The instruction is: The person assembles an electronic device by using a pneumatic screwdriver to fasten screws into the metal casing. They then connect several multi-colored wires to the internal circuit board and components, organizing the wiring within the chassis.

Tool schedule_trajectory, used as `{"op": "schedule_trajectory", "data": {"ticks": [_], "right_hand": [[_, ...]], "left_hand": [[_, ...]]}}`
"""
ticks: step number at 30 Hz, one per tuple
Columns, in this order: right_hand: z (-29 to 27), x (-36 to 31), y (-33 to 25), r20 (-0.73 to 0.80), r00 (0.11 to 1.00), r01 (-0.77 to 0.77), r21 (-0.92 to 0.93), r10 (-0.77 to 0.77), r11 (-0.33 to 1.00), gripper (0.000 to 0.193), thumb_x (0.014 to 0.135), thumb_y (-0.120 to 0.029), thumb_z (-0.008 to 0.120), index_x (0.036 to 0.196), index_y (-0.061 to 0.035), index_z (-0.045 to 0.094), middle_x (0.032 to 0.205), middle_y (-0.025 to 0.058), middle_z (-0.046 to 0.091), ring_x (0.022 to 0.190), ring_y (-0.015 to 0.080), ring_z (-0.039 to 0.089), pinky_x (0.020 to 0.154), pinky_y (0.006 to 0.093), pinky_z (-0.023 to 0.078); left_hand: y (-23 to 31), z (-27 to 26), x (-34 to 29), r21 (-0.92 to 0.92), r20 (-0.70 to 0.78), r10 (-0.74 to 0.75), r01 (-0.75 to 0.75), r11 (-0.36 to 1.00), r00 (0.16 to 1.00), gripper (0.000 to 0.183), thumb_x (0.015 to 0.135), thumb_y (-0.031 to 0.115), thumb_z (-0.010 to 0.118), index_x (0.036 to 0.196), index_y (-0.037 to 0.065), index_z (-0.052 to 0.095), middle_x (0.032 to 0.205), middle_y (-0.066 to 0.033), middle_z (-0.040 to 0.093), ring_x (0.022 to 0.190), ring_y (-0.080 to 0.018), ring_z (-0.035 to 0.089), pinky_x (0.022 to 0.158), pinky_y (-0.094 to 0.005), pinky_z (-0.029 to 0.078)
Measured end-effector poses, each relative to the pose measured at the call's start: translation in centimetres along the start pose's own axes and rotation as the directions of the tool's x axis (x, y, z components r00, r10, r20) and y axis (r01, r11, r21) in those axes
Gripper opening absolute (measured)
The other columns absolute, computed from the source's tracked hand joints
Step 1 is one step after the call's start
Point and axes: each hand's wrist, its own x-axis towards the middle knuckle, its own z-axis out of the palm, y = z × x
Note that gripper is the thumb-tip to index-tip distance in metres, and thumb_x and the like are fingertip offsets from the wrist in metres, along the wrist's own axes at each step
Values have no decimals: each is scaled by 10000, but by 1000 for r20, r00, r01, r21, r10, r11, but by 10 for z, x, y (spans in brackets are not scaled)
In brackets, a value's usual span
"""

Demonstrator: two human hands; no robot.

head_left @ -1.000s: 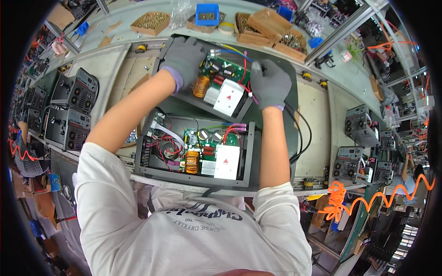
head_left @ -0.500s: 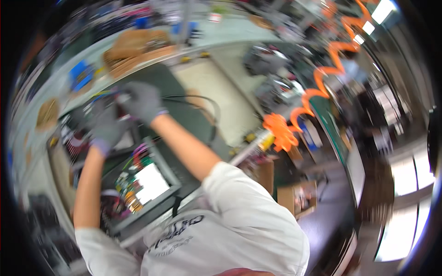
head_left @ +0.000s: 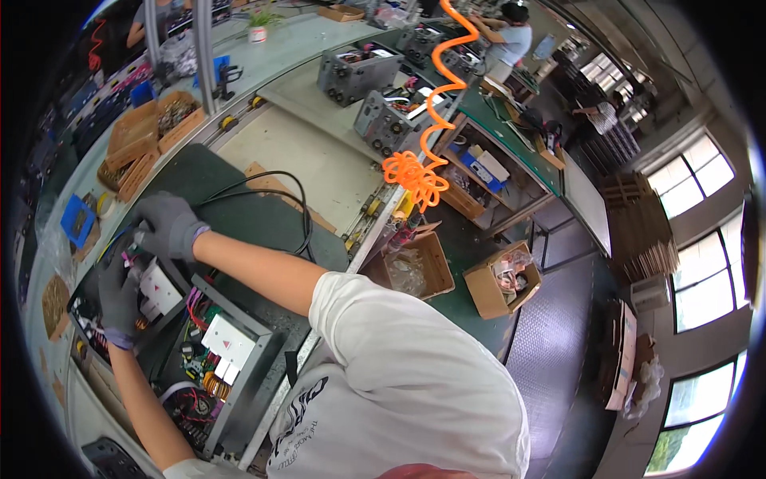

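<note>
My right hand [head_left: 169,227], in a grey glove, is closed over the far end of an open metal-cased device with a white panel [head_left: 162,289]. A black cable [head_left: 307,219] runs from under this hand and loops over the dark mat; thin yellow and blue wires [head_left: 114,242] come out beside the fingers. My gloved left hand [head_left: 118,299] is at the device's left side, fingers bent inward near the right fingertips. What it pinches is hidden. Nearer to me sits a second open device [head_left: 227,339] with a white plate, a circuit board, copper coils and coloured wires.
Brown trays of small parts [head_left: 155,128] and a blue bin [head_left: 78,219] stand beyond the mat. More cased devices [head_left: 391,120] line the bench at the back. An orange coiled hose [head_left: 415,177] hangs at the right, above cardboard boxes [head_left: 501,279]. Other people are farther off.
The view has swung, so hands, devices and bench appear farther left and the picture is sharper. Both hands stay together at the far device, with the wires still by them.
</note>
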Motion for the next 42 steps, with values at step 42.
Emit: {"op": "schedule_trajectory", "data": {"ticks": [42], "right_hand": [[-5, 39, -53, 493, 851, 377, -330, -183, 865, 190, 821, -318, 727, 982, -241, 791, 904, 20, 737, 924, 238, 654, 781, 405, 554]], "left_hand": [[57, -27, -18, 58, -299, -266, 295, 954, 917, 280, 889, 300, 692, 1091, 111, 736, 903, -103, 705, 790, -238, 655, 751, -376, 532]]}}
